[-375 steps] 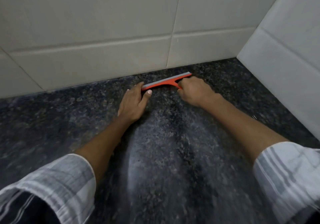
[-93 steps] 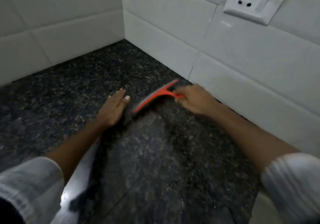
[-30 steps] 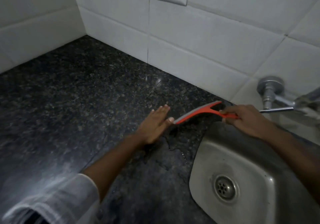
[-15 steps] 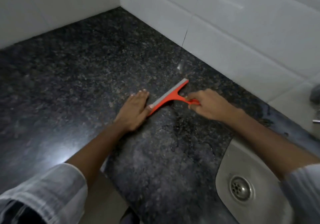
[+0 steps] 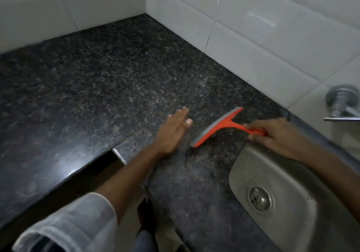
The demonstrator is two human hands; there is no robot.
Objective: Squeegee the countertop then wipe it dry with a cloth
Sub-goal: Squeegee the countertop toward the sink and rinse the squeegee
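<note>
An orange squeegee (image 5: 220, 126) with a grey rubber blade lies slanted on the dark speckled granite countertop (image 5: 93, 88), just left of the sink. My right hand (image 5: 274, 134) is closed around its handle at the sink's upper rim. My left hand (image 5: 173, 132) rests flat and open on the counter, a short gap left of the blade's lower end. A small trail of water (image 5: 190, 154) sits below the blade. No cloth is in view.
A steel sink (image 5: 292, 191) with a round drain (image 5: 260, 199) fills the lower right. A metal tap (image 5: 341, 103) projects from the white tiled wall (image 5: 263, 43) at right. The counter's front edge has a notch (image 5: 115, 154) with floor below.
My right hand has pulled the squeegee toward the sink. The left hand, half a second ago touching the blade's end, now lies a short gap from it.
</note>
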